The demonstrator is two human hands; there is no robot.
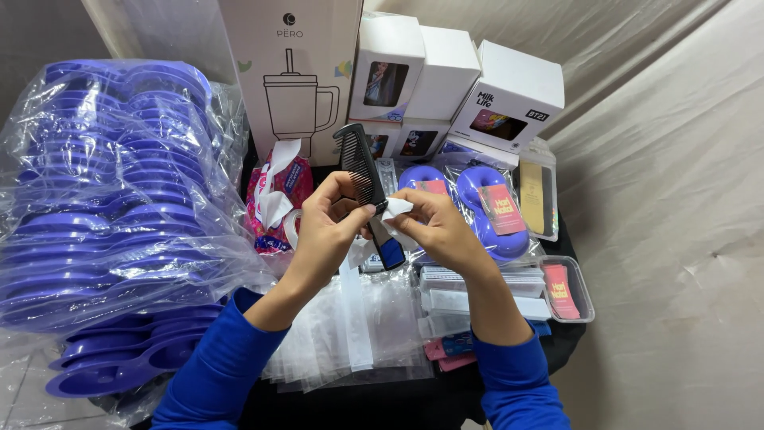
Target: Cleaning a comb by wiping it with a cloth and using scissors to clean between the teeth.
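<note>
My left hand (328,227) grips a black comb (360,165) by the lower end of its teeth, holding it upright over the table. The comb's handle with a blue end (390,252) points down between my hands. My right hand (436,229) pinches a small white strip (395,208) against the comb's handle. Both arms wear blue sleeves. Under my hands lies a stack of clear plastic bags (350,326).
Stacks of purple plastic holders wrapped in clear film (103,207) fill the left. White boxes (446,80) stand at the back. A pink tissue pack (274,199), packaged purple holders with pink cards (489,211), a clear tray (567,291) and white strips (469,291) lie around.
</note>
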